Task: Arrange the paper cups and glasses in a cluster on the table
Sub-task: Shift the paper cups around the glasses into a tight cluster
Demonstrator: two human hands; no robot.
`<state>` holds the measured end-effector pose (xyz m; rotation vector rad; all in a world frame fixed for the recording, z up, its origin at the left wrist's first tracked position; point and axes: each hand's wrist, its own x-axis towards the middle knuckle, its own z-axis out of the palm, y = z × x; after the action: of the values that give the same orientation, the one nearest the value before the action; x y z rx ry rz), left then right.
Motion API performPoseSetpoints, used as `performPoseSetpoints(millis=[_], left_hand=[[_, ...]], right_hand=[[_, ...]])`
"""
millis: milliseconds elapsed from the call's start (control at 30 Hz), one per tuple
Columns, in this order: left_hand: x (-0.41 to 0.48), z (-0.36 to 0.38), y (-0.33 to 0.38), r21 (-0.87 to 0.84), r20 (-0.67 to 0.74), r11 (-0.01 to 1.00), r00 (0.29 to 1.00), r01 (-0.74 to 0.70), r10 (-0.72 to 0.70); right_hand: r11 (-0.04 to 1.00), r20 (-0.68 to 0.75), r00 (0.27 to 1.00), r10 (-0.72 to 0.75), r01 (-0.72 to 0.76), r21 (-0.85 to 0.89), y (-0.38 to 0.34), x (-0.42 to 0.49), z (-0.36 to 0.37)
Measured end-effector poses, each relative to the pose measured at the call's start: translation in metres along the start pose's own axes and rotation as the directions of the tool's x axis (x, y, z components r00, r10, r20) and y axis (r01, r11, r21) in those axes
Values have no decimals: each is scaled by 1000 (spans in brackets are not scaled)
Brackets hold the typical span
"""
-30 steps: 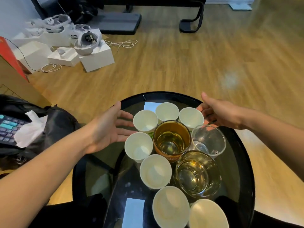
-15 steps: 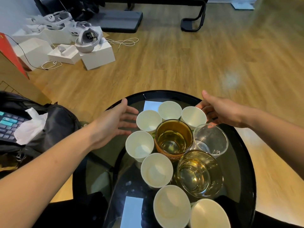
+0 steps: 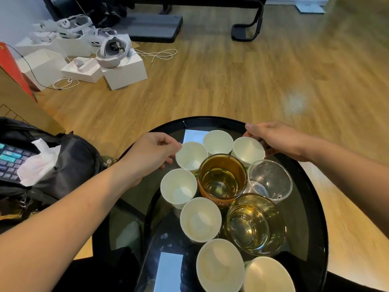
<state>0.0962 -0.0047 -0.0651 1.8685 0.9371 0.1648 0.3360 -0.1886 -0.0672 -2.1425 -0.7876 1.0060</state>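
Note:
Several white paper cups and three glasses stand packed together on a round black glass table (image 3: 309,211). An amber glass (image 3: 222,178) holds yellow liquid, with an empty clear glass (image 3: 270,180) to its right and a second glass of yellow liquid (image 3: 254,225) in front. My left hand (image 3: 150,158) is curled around the far-left paper cup (image 3: 191,155), thumb on its rim. My right hand (image 3: 277,140) wraps the far side of the far-right paper cup (image 3: 248,151). Another cup (image 3: 217,142) sits between those two.
A black backpack (image 3: 63,165) with a keyboard (image 3: 9,161) and a white tissue (image 3: 39,163) lies left of the table. White boxes (image 3: 124,71) and headsets (image 3: 111,51) sit on the wooden floor beyond. A black chair base (image 3: 246,30) stands at the back.
Both hands have moved in from open, spread positions and closed on the two outer far cups. The left hand went right, the right hand went left.

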Motion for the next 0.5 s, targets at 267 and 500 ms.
performPoseSetpoints(millis=[267, 500], left_hand=[[2, 4, -4, 100, -79, 994, 996, -35, 43], [0, -2, -6, 47, -103, 999, 995, -1, 6]], right_hand=[[1000, -4, 1000, -14, 14, -27, -1, -4, 1], [1000, 8, 1000, -12, 12, -10, 4, -6, -2]])
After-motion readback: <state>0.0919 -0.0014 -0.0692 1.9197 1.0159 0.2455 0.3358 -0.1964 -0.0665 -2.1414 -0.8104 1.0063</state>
